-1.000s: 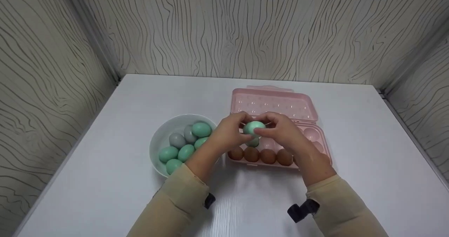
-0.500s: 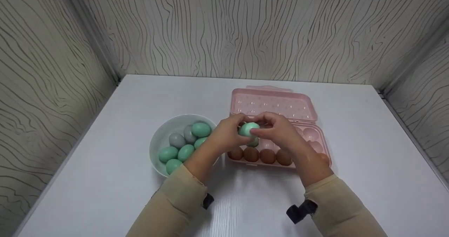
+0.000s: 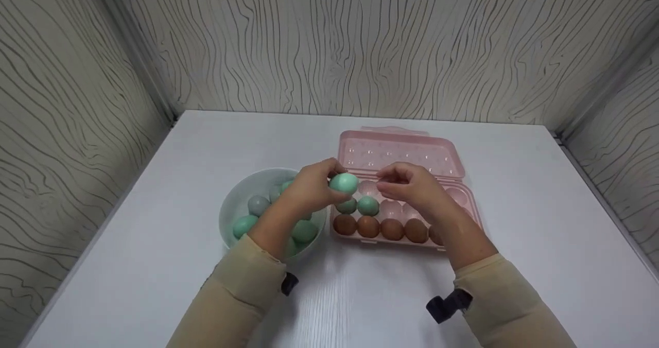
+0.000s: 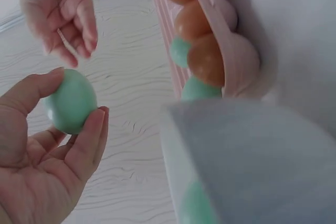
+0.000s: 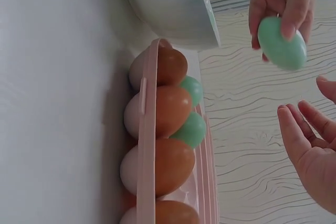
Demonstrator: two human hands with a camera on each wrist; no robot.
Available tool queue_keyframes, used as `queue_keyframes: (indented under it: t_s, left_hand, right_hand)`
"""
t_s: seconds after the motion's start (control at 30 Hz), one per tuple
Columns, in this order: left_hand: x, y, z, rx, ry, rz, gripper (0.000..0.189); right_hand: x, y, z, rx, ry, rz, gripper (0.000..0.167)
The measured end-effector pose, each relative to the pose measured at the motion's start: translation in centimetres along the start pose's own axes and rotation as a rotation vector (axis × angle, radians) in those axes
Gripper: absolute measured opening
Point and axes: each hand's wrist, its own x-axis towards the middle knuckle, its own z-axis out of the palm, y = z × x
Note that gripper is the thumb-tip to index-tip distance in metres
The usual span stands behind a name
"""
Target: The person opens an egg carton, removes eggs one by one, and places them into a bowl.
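A pale green egg [image 3: 344,183] is pinched between the thumb and fingers of my left hand [image 3: 309,187], above the left side of the pink egg carton [image 3: 406,243]. The same egg shows whole in the left wrist view [image 4: 72,102]. My right hand [image 3: 419,189] hovers over the carton's middle, fingers loosely bent and apart from the egg, holding nothing. Brown eggs [image 3: 392,229] fill the visible part of the carton's front row. Two green eggs [image 3: 367,206] sit at the left of the row behind; my right hand and forearm hide some cups.
Left of the carton stands a white bowl [image 3: 231,186] with several green and grey eggs, partly covered by my left arm. The carton's lid [image 3: 401,155] lies open toward the back. A wood-grain panel [image 3: 329,49] rises behind the white table [image 3: 128,245].
My left hand has moved left with the green egg, away from the right hand. The right hand's fingers have come off the egg and stay over the carton.
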Motion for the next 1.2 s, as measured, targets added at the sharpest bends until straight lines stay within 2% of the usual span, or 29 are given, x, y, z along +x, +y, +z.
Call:
queue_keyframes:
  t_s: [0.17, 0.27, 0.67, 0.87, 1.2]
  left_hand:
    - [0.0, -0.7, -1.8, 0.046, 0.071, -0.013, 0.034]
    - [0.0, -1.1, -2.7, 0.043, 0.093, -0.051, 0.035]
    - [0.4, -3.5, -5.7, 0.115, 0.064, -0.155, 0.037]
    - [1.1, -4.8, -6.4, 0.123, 0.054, -0.263, 0.037]
    - [1.3, -6.5, -6.6, 0.176, 0.055, -0.319, 0.034]
  right_hand:
    - [-0.2, 0.3, -0.6, 0.013, 0.015, 0.057, 0.035]
    - [-0.2, 0.5, -0.9, 0.036, 0.023, 0.065, 0.037]
    - [0.0, 1.7, -2.1, 0.031, 0.060, 0.103, 0.036]
    - [0.2, 2.3, -2.7, 0.027, 0.066, 0.102, 0.037]
    - [0.2, 2.7, -3.2, 0.020, 0.071, 0.105, 0.034]
